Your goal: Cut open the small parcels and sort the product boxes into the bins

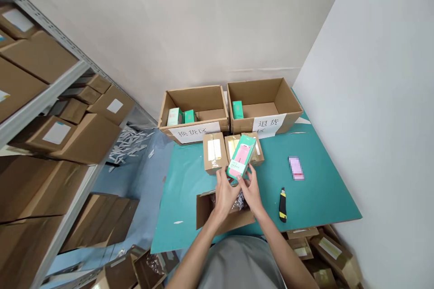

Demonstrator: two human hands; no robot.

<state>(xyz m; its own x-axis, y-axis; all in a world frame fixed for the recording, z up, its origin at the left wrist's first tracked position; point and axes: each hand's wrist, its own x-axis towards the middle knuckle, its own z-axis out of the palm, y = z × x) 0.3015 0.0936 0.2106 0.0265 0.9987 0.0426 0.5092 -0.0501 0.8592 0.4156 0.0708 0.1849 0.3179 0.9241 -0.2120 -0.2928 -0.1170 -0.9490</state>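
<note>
A green product box with a pink item pictured on its front is tilted between my two hands. My left hand grips its lower left corner. On the lower right edge, my right hand is closed with the thumb toward the front. Directly beneath both hands stands an open cardboard box with clear plastic wrapping and some crumpled material inside, partly hidden by my hands. Just behind the green box are several small taped cartons with white labels, some partly covered by it.
Two large labelled cardboard bins at the back hold green boxes. On the teal table lie a yellow-black utility knife and a blurred pink item. Carton-filled shelves stand left; more cartons sit below the table.
</note>
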